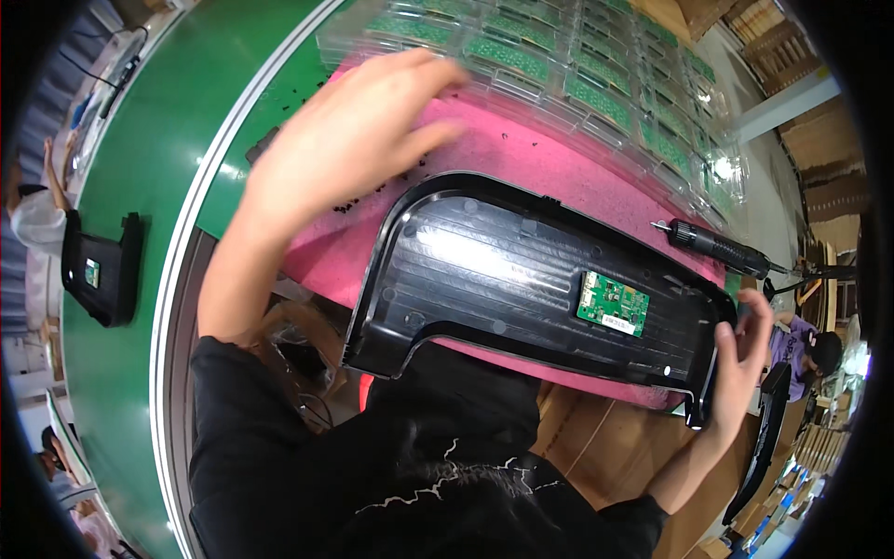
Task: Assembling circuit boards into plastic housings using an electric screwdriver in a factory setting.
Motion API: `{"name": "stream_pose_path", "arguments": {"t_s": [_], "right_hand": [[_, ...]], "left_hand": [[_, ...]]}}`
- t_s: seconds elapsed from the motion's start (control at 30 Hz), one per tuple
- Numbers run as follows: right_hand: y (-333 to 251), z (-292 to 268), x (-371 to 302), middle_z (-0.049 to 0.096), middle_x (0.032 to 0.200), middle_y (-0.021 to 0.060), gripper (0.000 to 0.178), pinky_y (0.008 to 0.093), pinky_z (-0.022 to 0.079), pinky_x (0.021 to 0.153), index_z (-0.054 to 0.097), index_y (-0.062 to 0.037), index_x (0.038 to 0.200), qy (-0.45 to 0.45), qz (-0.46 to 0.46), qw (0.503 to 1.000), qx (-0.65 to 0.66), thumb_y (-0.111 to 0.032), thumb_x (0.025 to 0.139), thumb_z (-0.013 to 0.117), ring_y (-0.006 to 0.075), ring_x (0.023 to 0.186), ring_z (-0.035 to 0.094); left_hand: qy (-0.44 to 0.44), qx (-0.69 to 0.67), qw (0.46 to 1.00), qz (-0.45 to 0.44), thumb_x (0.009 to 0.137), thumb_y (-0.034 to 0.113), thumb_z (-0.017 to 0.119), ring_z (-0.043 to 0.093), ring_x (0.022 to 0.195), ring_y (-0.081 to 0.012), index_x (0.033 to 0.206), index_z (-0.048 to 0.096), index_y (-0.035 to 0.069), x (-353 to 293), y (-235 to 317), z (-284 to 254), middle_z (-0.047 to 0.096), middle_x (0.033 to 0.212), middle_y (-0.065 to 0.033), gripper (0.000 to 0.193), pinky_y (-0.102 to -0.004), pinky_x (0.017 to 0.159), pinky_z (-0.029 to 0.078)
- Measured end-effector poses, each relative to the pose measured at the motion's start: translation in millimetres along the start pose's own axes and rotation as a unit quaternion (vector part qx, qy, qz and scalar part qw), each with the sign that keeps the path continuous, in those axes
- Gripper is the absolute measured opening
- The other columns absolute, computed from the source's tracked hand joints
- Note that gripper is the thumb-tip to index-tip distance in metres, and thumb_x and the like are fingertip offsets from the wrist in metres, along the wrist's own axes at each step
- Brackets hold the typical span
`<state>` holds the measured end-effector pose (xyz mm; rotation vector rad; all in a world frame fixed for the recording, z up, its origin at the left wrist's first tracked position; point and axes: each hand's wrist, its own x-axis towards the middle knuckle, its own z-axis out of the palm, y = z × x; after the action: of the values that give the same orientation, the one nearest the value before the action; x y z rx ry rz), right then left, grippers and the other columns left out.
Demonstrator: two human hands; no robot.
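Observation:
A long black plastic cover (503, 279) lies hollow side up on the pink foam mat (577, 177), its near edge jutting toward my body. Inside it, right of the middle, sits a small green circuit board (613, 304). My right hand (742, 359) grips the cover's right end, thumb and finger around the rim. Over the mat's far left, my left hand (363, 130) hovers slightly blurred, thumb and fingers apart, with nothing visible in it. Small black screws (346, 204) lie scattered below and beside that hand. A black electric screwdriver (712, 247) rests beyond the cover's right end.
Clear plastic trays (596, 88) of green circuit boards fill the far side. On the green table (186, 102) to the left stands another black cover (102, 270) with a board. Other people work at the left and right edges. Cardboard boxes (819, 177) are stacked at right.

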<state>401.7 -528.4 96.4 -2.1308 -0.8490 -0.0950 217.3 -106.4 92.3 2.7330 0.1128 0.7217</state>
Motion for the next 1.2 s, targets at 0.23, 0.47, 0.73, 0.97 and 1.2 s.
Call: {"name": "stream_pose_path", "arguments": {"t_s": [0.23, 0.47, 0.73, 0.97, 1.2], "right_hand": [[63, -45, 59, 0.047, 0.127, 0.0065, 0.058, 0.0260, 0.035, 0.095, 0.038, -0.0154, 0.149, 0.135, 0.172, 0.976, 0.007, -0.018, 0.096, 0.060, 0.0106, 0.094, 0.044], [87, -40, 106, 0.058, 0.102, -0.0039, 0.036, 0.0317, 0.048, 0.080, 0.055, -0.0168, 0.126, 0.096, 0.299, 0.923, 0.221, -0.033, 0.096, 0.065, 0.0110, 0.093, 0.058], [101, -10, 131, 0.059, 0.081, 0.0060, 0.035, 0.0247, 0.049, 0.063, 0.044, -0.0046, 0.110, 0.372, -0.065, 0.921, -0.093, -0.009, 0.088, 0.070, 0.0130, 0.071, 0.058], [-26, 76, 121, 0.065, 0.084, 0.0071, 0.025, 0.0290, 0.049, 0.076, 0.058, -0.0002, 0.106, 0.043, -0.004, 0.906, 0.421, -0.018, 0.091, 0.069, 0.0173, 0.080, 0.063], [-59, 66, 113, 0.048, 0.074, -0.0029, 0.024, 0.0354, 0.041, 0.086, 0.056, -0.0096, 0.102, 0.009, -0.090, 0.799, 0.594, -0.033, 0.097, 0.056, 0.0108, 0.071, 0.047]], "left_hand": [[-0.175, 0.013, 0.982, -0.065, 0.067, -0.003, 0.075, 0.058, 0.106, -0.0316, 0.118, 0.062, 0.003, -45, -25, -3, 0.058, 0.112, -0.0100, 0.053, -0.0399, 0.091, 0.049], [-0.085, 0.054, 0.994, -0.046, 0.078, 0.000, 0.065, 0.062, 0.095, -0.0344, 0.099, 0.068, 0.001, -47, -30, 17, 0.063, 0.095, -0.0129, 0.021, -0.0425, 0.082, 0.050], [-0.029, -0.003, 0.999, -0.046, 0.080, -0.001, 0.064, 0.064, 0.082, -0.0377, 0.093, 0.067, -0.003, -33, -38, 20, 0.065, 0.087, -0.0179, 0.013, -0.0419, 0.074, 0.050], [0.010, -0.052, 0.999, 0.011, 0.083, -0.003, 0.067, 0.067, 0.078, -0.0298, 0.095, 0.069, -0.002, 10, -18, 26, 0.067, 0.087, -0.0144, 0.013, -0.0346, 0.070, 0.051], [-0.004, -0.179, 0.980, 0.091, 0.079, -0.004, 0.071, 0.069, 0.081, -0.0216, 0.092, 0.071, -0.002, 54, 48, 39, 0.071, 0.086, -0.0105, 0.014, -0.0300, 0.071, 0.054]]}}
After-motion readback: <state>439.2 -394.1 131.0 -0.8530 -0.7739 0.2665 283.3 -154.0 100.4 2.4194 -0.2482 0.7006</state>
